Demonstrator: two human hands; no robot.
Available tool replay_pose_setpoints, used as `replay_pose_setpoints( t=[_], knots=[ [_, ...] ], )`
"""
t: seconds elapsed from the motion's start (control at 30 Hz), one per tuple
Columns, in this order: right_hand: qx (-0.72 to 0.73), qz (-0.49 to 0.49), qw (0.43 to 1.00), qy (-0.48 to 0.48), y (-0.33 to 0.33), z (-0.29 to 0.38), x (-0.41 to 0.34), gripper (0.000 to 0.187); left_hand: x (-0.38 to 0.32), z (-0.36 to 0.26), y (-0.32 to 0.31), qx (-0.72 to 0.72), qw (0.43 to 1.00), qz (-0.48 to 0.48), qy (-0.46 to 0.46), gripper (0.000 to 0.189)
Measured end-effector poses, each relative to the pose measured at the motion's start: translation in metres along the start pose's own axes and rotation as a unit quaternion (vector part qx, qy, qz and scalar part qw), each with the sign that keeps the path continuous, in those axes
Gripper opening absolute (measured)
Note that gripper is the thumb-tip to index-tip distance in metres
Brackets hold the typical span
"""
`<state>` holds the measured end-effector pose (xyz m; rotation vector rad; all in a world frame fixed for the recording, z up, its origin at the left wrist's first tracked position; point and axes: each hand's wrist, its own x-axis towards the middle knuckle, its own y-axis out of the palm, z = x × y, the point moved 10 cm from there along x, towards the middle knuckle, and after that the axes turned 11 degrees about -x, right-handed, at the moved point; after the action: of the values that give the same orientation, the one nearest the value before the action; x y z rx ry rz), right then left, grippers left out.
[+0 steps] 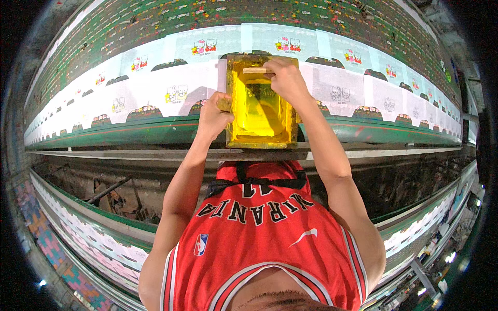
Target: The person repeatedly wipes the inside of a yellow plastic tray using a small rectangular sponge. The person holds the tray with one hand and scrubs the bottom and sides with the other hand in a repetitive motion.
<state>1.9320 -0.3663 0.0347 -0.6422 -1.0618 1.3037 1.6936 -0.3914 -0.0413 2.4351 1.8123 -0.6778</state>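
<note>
A screen-printing frame with yellow ink on its mesh lies over a pale fabric piece on the long table in front of me. My left hand grips a small handle or tab on the frame's left side. Near the frame's far end, my right hand pinches the right part of a wooden-edged squeegee; its lower part is hard to make out. To the left, a fabric piece bears a cartoon print with yellow parts; to the right, one shows outlines only.
The green printing table runs across the view with rows of fabric pieces. Farther back is a row with coloured cartoon prints. A metal rail follows the near edge. Behind me stands another long table with fabric pieces.
</note>
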Motion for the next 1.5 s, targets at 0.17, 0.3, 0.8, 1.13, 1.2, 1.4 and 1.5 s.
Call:
replay_pose_setpoints(
  t=[0.17,0.3,0.8,1.13,1.2,1.4,1.5],
  knots=[
    [-0.008,0.028,1.0,0.005,0.006,0.007,-0.03,0.032,-0.001,-0.002,0.001,-0.017,1.0,0.006,-0.01,0.052],
    [-0.017,0.029,0.999,-0.019,-0.002,0.034,-0.084,0.033,0.003,0.009,-0.001,0.015,0.999,0.004,0.035,0.051],
    [0.027,0.018,0.999,0.016,-0.02,0.06,-0.124,0.042,0.008,0.01,0.003,0.011,0.998,0.044,0.031,0.054],
    [0.036,0.003,0.999,-0.005,-0.023,0.06,-0.132,0.043,-0.002,0.002,0.01,-0.096,0.993,0.026,-0.063,0.055],
    [0.04,0.003,0.999,-0.013,-0.031,0.054,-0.135,0.044,-0.006,0.0,0.016,-0.088,0.993,0.021,-0.071,0.054],
    [0.013,0.005,1.0,-0.005,-0.078,-0.003,-0.153,0.044,-0.009,-0.033,0.083,-0.078,0.994,0.004,0.075,0.053],
    [0.015,0.025,1.0,0.01,-0.104,-0.044,-0.168,0.051,-0.005,-0.031,0.137,-0.111,0.993,0.007,0.045,0.052]
  ],
)
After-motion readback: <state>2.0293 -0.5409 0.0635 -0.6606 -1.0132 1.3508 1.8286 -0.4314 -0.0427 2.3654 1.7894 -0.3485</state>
